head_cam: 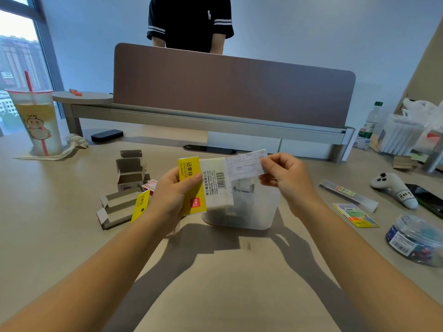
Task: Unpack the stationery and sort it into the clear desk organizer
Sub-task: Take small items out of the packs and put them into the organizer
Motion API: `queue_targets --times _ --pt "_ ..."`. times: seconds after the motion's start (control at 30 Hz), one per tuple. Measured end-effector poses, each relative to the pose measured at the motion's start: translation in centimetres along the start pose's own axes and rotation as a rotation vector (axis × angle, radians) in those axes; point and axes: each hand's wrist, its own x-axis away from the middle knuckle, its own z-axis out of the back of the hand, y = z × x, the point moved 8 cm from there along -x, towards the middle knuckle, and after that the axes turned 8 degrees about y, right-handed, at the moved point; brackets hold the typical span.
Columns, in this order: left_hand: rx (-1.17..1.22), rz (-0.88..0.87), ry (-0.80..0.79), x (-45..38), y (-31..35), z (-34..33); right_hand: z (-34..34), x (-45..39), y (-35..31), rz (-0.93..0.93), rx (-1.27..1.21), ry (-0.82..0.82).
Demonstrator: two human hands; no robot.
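Left of centre on the counter: emptied cardboard boxes. Left hand grip clamps sticky-note pack, held above clear desk organizer. Right hand pinches white label at pack's top edge. Best: hold pack firm, peel label slowly.

Glossy yellow-and-white paper sticky-note pack, frosted clear plastic organizer, matt grey cardboard boxes, smooth matt wood-look desk.
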Motion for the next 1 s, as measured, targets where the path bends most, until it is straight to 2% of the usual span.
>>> queue_targets --times 0.1,0.33,0.6,0.8,1.0 --pt "0.027 0.015 0.019 -0.5 0.0 0.5 0.4 -1.8 -1.2 0.119 0.101 0.028" --pt "0.048 0.039 0.041 -1.7 -0.7 0.9 0.4 -5.7 -0.8 0.189 0.281 0.024" --pt "0.047 0.067 0.058 -2.8 -1.4 1.5 -1.6 -7.0 0.3 0.251 0.487 -0.085" --pt "0.031 0.088 0.063 -3.3 -1.9 1.7 -4.2 -6.8 1.3 0.274 0.636 -0.285" --pt "0.018 0.092 0.063 -3.4 -1.8 1.5 -5.3 -6.5 2.9 0.221 0.64 -0.352"
